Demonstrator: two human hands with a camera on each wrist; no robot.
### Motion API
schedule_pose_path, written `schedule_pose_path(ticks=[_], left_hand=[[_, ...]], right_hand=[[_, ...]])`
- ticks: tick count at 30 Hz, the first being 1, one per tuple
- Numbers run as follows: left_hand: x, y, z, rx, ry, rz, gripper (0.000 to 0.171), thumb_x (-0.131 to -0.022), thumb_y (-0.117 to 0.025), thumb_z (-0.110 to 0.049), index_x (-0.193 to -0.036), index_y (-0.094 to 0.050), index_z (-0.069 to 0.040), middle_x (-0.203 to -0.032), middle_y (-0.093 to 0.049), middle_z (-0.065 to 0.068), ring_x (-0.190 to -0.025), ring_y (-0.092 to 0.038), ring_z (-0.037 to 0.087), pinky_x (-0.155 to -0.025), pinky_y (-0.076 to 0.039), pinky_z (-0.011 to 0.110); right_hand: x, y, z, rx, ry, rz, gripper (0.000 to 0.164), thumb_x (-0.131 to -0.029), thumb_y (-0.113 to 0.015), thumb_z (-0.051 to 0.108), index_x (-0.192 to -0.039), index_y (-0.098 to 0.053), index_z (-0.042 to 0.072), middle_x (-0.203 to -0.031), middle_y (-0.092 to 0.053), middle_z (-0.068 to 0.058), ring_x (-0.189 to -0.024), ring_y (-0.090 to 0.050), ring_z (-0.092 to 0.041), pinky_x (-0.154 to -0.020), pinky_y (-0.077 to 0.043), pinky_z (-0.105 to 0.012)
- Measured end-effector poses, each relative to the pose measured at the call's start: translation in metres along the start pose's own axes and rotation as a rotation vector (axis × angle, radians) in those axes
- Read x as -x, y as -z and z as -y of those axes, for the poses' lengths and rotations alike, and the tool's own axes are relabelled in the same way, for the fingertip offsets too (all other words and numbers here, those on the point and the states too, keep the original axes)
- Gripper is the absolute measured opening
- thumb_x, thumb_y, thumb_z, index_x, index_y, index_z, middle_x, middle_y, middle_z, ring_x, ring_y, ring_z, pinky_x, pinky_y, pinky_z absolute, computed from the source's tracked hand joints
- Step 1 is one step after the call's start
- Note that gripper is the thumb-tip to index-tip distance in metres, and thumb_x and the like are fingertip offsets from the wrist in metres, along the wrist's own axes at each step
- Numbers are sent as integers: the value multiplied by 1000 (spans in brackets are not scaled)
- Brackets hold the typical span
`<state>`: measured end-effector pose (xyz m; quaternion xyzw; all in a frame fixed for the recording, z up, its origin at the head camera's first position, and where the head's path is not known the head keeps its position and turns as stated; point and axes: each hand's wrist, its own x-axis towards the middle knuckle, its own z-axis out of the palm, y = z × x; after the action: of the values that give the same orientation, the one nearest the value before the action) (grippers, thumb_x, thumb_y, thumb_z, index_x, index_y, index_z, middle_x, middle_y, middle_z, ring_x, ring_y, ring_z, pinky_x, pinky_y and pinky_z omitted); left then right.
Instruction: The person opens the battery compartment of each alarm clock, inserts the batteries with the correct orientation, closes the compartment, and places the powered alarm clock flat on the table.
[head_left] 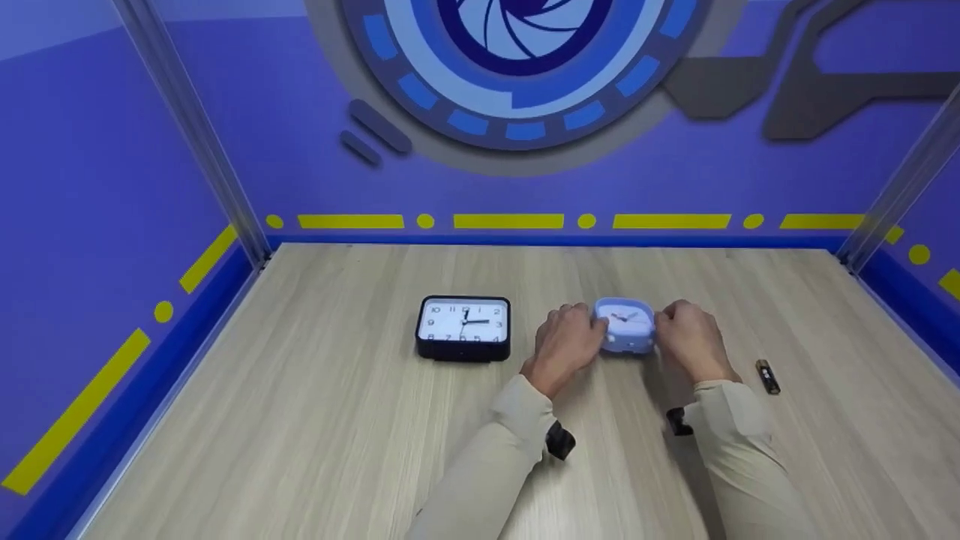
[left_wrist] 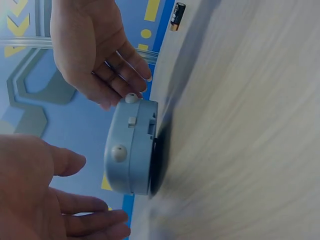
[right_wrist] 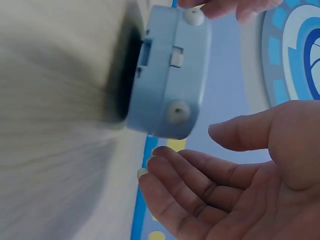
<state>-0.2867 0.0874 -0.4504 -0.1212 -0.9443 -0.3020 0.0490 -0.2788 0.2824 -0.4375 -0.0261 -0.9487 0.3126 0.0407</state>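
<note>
A small light-blue alarm clock [head_left: 628, 341] lies face up on the wooden table, a dark shadow under its back edge. Two round white feet [left_wrist: 119, 153] on its side point towards me in both wrist views. My left hand [head_left: 566, 341] is at the clock's left side, its thumb and fingers spread and a small gap from the casing in the left wrist view. On the other side is my right hand [right_wrist: 240, 185], fingers loosely bent and thumb apart, its tips close to the clock's corner. Neither hand grips anything.
Left of my hands a black rectangular alarm clock [head_left: 463, 350] with a white dial sits on the table [head_left: 337, 420]. A single black-and-gold battery [head_left: 767, 376] lies right of my right hand. Blue printed panels [head_left: 525, 195] wall in the table's back and sides.
</note>
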Motion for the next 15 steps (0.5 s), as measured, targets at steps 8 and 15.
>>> schedule_pose_path(ticks=[8, 15], left_hand=[[-3, -4, 2, 90, 1, 116, 27, -109, -58, -29, -90, -65, -11, -77, -53, -4, -69, -50, 13, -63, -39, 30], [-3, -2, 4, 82, 45, 95, 33, -109, -57, -28, -79, -58, -15, -70, -46, -5, -65, -46, 13, -59, -35, 30]], right_hand=[[-1, -5, -1, 3, 7, 43, 31, -104, -41, 9, -81, -60, 0, -71, -54, -7, -65, -51, -23, -60, -40, -37], [1, -3, 3, -13, -9, 107, 26, -102, -45, 9, -93, -64, -6, -75, -59, -7, -65, -52, -21, -58, -41, -35]])
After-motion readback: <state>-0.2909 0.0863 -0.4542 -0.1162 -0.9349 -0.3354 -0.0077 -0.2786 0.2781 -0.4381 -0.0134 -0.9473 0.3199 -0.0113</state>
